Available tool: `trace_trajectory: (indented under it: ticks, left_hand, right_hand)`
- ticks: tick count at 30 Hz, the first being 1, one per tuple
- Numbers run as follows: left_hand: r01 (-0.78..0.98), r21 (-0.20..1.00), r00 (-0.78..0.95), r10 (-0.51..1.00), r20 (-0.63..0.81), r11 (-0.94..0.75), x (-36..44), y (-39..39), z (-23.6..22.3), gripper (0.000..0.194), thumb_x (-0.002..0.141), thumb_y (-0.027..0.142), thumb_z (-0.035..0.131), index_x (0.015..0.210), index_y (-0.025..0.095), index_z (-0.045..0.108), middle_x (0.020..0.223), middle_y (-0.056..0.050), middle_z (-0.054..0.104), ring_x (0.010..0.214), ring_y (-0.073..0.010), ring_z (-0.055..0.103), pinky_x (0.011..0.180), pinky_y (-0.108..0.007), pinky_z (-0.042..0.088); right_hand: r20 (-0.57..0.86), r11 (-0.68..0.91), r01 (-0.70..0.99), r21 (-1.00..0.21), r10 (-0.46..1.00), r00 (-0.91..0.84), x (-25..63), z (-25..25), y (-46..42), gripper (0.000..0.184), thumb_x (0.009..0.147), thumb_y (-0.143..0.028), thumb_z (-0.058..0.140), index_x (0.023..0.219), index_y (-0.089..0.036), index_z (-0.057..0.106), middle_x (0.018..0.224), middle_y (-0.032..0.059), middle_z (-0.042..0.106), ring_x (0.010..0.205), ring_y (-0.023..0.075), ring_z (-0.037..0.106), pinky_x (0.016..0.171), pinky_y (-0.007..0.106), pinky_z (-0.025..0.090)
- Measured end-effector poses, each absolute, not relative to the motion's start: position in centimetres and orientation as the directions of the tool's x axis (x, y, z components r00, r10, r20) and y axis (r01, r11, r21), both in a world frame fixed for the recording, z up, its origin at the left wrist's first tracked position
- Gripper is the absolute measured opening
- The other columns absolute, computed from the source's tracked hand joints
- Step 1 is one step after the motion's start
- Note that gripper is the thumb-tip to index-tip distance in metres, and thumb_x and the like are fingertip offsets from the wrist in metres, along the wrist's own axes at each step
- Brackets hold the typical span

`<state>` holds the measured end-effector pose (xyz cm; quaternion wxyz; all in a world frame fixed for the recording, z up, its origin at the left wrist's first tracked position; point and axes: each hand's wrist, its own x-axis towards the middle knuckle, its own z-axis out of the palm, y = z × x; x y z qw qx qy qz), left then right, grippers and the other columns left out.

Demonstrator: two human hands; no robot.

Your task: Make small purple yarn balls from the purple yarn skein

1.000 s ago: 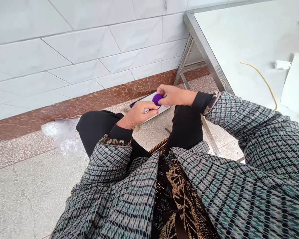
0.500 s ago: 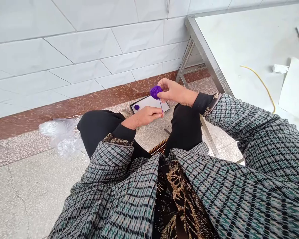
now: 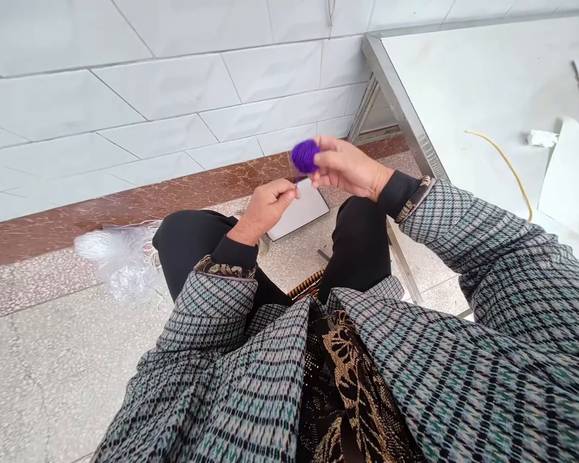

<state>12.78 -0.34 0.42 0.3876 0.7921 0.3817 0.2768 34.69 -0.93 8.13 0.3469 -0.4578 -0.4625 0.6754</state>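
Note:
A small ball of purple yarn [image 3: 305, 156] is held up in the fingers of my right hand [image 3: 342, 166], with its wound strands facing left. From its lower left a short length of yarn [image 3: 297, 178] runs down to my left hand [image 3: 273, 206], whose thumb and forefinger pinch it. Below both hands a white board with a dark edge [image 3: 302, 211] lies on the floor. My left hand covers the board's left part.
A metal-framed white table [image 3: 444, 83] stands to the right, bearing a yellow cord [image 3: 509, 166] and paper [image 3: 569, 170]. Clear plastic bags with pale yarn [image 3: 123, 260] lie on the floor at left. The tiled wall [image 3: 164, 87] rises ahead.
Both hands have risen. My left hand has moved left and up, now covering the purple spot on the board. The ball has gone up and turned in my right fingers.

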Motion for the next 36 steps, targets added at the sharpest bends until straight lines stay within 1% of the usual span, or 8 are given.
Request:
trace_trajectory:
  ticks: [3, 6, 12, 17, 22, 27, 33, 36]
  left_hand:
    - [0.31, 0.853, 0.775, 0.631, 0.029, -0.42, 13.7, -1.3, 0.7, 0.031, 0.098, 0.039, 0.052, 0.087, 0.018, 0.073, 0.088, -0.005, 0.076, 0.083, -0.0188, 0.067, 0.081, -0.029, 0.053]
    - [0.228, 0.864, 0.869, 0.495, 0.027, -0.448, 14.1, -1.8, 1.2, 0.034, 0.097, 0.04, 0.052, 0.081, 0.019, 0.073, 0.081, -0.004, 0.074, 0.076, -0.0176, 0.066, 0.079, -0.029, 0.052]
    - [0.288, 0.832, 0.686, 0.708, 0.167, -0.475, 12.7, -0.8, 1.7, 0.029, 0.096, 0.037, 0.056, 0.08, 0.018, 0.07, 0.081, -0.004, 0.071, 0.075, -0.017, 0.062, 0.077, -0.03, 0.051]
    - [0.429, 0.809, 0.478, 0.861, 0.175, -0.403, 12.1, 0.6, 0.3, 0.024, 0.094, 0.033, 0.057, 0.079, 0.018, 0.067, 0.082, -0.004, 0.07, 0.08, -0.0179, 0.062, 0.08, -0.031, 0.05]
    - [0.393, 0.835, 0.714, 0.7, -0.013, -0.386, 13.3, 0.0, -0.4, 0.027, 0.092, 0.037, 0.056, 0.081, 0.017, 0.071, 0.074, -0.001, 0.068, 0.071, -0.0164, 0.059, 0.072, -0.029, 0.048]
    - [0.223, 0.9, 0.904, 0.424, -0.048, -0.374, 14.1, -1.0, 0.7, 0.034, 0.093, 0.045, 0.058, 0.082, 0.018, 0.076, 0.082, -0.003, 0.076, 0.076, -0.0174, 0.066, 0.076, -0.028, 0.051]
    - [0.223, 0.9, 0.779, 0.624, 0.067, -0.376, 13.0, -0.7, 1.7, 0.03, 0.092, 0.041, 0.06, 0.078, 0.018, 0.075, 0.079, -0.005, 0.074, 0.072, -0.0165, 0.063, 0.075, -0.03, 0.051]
    - [0.269, 0.884, 0.659, 0.742, 0.121, -0.383, 12.6, -0.2, 1.3, 0.026, 0.091, 0.037, 0.062, 0.076, 0.018, 0.072, 0.075, -0.003, 0.069, 0.069, -0.0159, 0.059, 0.071, -0.029, 0.049]
  right_hand:
    - [-0.31, -0.325, -0.069, -0.943, 0.936, -0.167, 34.9, 7.3, 0.0, 0.026, 0.092, -0.016, 0.078, 0.097, -0.022, 0.052, 0.073, -0.0053, 0.062, 0.06, 0.0082, 0.058, 0.063, 0.018, 0.057]
    - [-0.38, -0.36, 0.16, -0.919, 0.917, -0.124, 34.8, 6.4, -0.1, 0.026, 0.091, -0.011, 0.076, 0.095, -0.021, 0.052, 0.069, -0.0051, 0.06, 0.057, 0.0089, 0.055, 0.057, 0.018, 0.053]
    - [-0.524, -0.056, 0.746, -0.664, 0.747, -0.41, 34.7, 6.2, -1.6, 0.034, 0.078, 0.002, 0.078, 0.091, -0.019, 0.056, 0.073, -0.004, 0.059, 0.061, 0.0106, 0.054, 0.055, 0.021, 0.041]
    - [-0.455, -0.2, 0.446, -0.873, 0.664, -0.593, 34.4, 6.7, -1.7, 0.032, 0.082, 0.002, 0.072, 0.1, -0.019, 0.056, 0.085, -0.0032, 0.064, 0.062, 0.0083, 0.058, 0.059, 0.019, 0.051]
    - [-0.266, -0.248, 0.103, -0.963, 0.933, -0.241, 34.3, 6.2, -0.3, 0.024, 0.095, -0.005, 0.064, 0.106, -0.02, 0.049, 0.086, -0.0038, 0.06, 0.06, 0.0067, 0.054, 0.061, 0.018, 0.053]
    - [-0.342, -0.259, 0.457, -0.851, 0.934, -0.107, 34.4, 5.3, -0.2, 0.027, 0.09, -0.002, 0.068, 0.106, -0.019, 0.053, 0.089, -0.0017, 0.063, 0.061, 0.0094, 0.055, 0.058, 0.022, 0.049]
    - [-0.472, 0.022, 0.793, -0.609, 0.794, -0.384, 34.7, 5.9, -1.2, 0.024, 0.083, -0.004, 0.079, 0.1, -0.015, 0.068, 0.088, 0.0022, 0.071, 0.075, 0.0153, 0.063, 0.069, 0.026, 0.049]
    - [-0.595, -0.017, 0.734, -0.679, 0.598, -0.536, 34.7, 6.4, -1.5, 0.02, 0.084, -0.004, 0.078, 0.096, -0.017, 0.068, 0.074, -0.0027, 0.065, 0.065, 0.0124, 0.061, 0.064, 0.023, 0.048]
